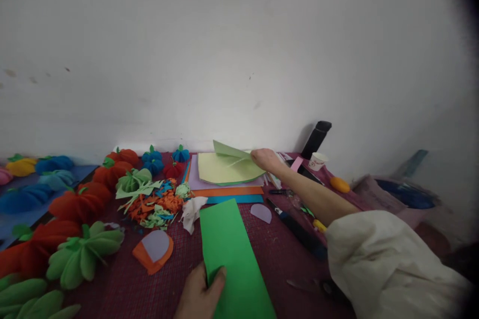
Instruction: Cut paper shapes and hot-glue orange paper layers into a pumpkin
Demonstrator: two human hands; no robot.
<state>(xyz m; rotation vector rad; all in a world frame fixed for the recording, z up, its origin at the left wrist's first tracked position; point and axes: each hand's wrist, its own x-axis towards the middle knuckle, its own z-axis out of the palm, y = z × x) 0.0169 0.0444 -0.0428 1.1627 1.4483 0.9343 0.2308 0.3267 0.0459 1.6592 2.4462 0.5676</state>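
My left hand [204, 291] is closed on a bright green sheet of paper [235, 254], thumb on top, close to the front of the table. Farther off, my right hand [266, 160] is closed on the right edge of a pale green sheet of paper [228, 150], whose left corner stands raised. Under that sheet lies a pale yellow sheet [213, 169], on a stack with lilac, orange and blue paper [228, 199]. A lilac paper piece with a rounded edge [261, 213] rests right of the green sheet. Another lilac piece [156, 245] lies on orange paper [151, 264].
Paper pumpkins [84, 202] crowd the left side. Paper scraps [157, 204] and a crumpled white tissue [192, 213] lie mid-left. At right are a utility knife [295, 227], scissors [307, 285], a paper cup [318, 160], a black bottle [316, 139] and a wall behind.
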